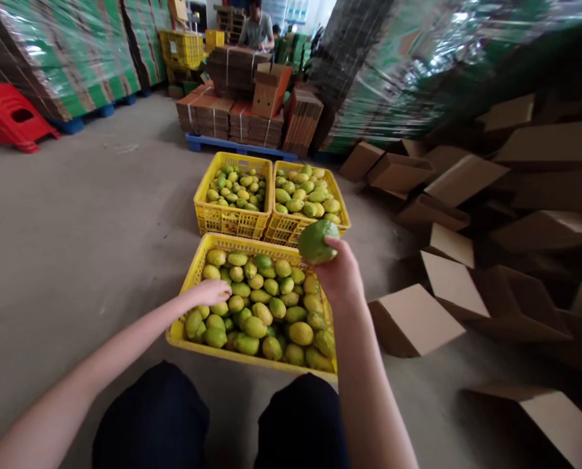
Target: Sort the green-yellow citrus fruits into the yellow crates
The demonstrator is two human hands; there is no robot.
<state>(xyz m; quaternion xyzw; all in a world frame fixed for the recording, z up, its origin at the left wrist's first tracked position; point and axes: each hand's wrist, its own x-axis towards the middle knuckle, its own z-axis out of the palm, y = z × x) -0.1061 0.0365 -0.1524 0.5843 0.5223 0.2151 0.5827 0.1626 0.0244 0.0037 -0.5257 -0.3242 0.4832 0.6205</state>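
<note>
My right hand (342, 270) is raised over the right side of the front yellow crate (252, 360), closed around a green lemon (318, 241). This lemon is greener than most of those below it. Several green-yellow lemons (255, 327) fill the front crate in a loose layer. Over the crate's left part is my left hand (213, 293), just above or against the fruit. Its fingers are curled together, and whether anything is in them is hidden.
Behind the front crate stand a left crate (232, 218) and a right crate (342, 207) of lemons. Open cardboard boxes (418, 316) lie heaped on the right. Flattened cartons (207, 114) fill a blue pallet (242, 148); a person (256, 32) is behind. A red stool (12, 114) stands left.
</note>
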